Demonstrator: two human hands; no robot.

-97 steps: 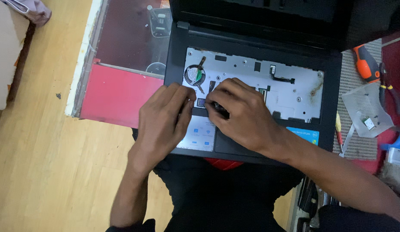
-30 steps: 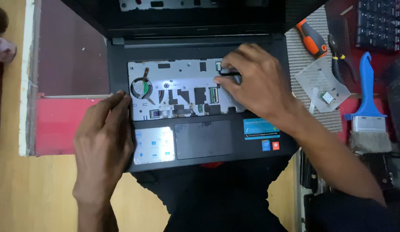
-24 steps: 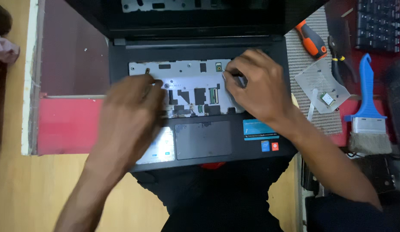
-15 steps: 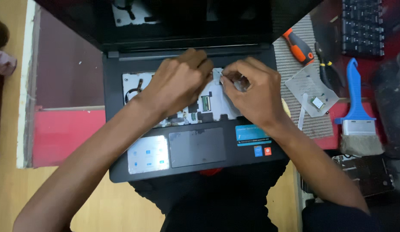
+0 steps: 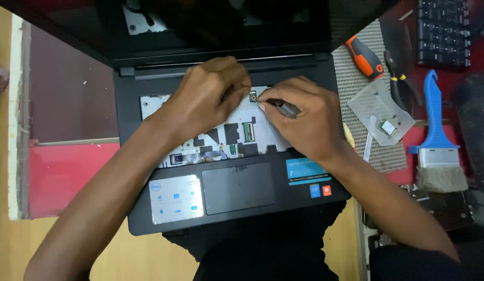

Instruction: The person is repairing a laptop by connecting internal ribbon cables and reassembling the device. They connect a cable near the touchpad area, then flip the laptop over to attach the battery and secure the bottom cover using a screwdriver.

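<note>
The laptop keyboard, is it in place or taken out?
Taken out: the laptop shows a bare metal tray where keys belong.

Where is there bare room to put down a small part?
Free: the dark red surface left of the black laptop. Crowded: the grey mesh mat on the right, with the orange-handled screwdriver, black pliers and blue-handled brush.

Laptop (image 5: 231, 208) body matte black; exposed keyboard bay (image 5: 236, 135) silver-grey with dark cut-outs. Palm rest carries a pale sticker (image 5: 177, 199) with small blue icons and a cyan label (image 5: 304, 170). Brush (image 5: 435, 130): bright blue handle, grey-tan bristles. Screwdriver (image 5: 364, 56) orange and black. Mat (image 5: 356, 93) grey, fine mesh pattern. Surface (image 5: 70, 171) red and maroon.
</note>
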